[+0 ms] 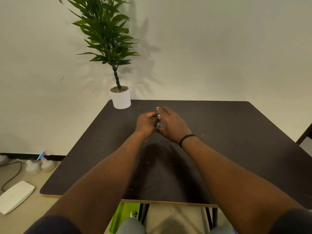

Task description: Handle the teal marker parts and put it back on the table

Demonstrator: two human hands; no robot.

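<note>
Two bare forearms reach from the bottom of the frame to meet just above the centre, over a dark brown table (236,125). The left hand (146,123) is curled, its fingers closed around a small teal object (158,120) that shows only as a thin sliver between the two hands; what the object is cannot be told. The right hand (172,125) touches the same object from the other side, its fingers bent over it and one fingertip raised at the top, and it appears to grip it too. A black wristband (186,139) circles the right wrist. In the upper left of the frame a leafy green plant (108,32) rises from a white pot (121,100) standing on the table's far left corner, against a pale wall. At lower left, on the floor, lie a white flat device (16,196) and a dark cable (12,176).
</note>
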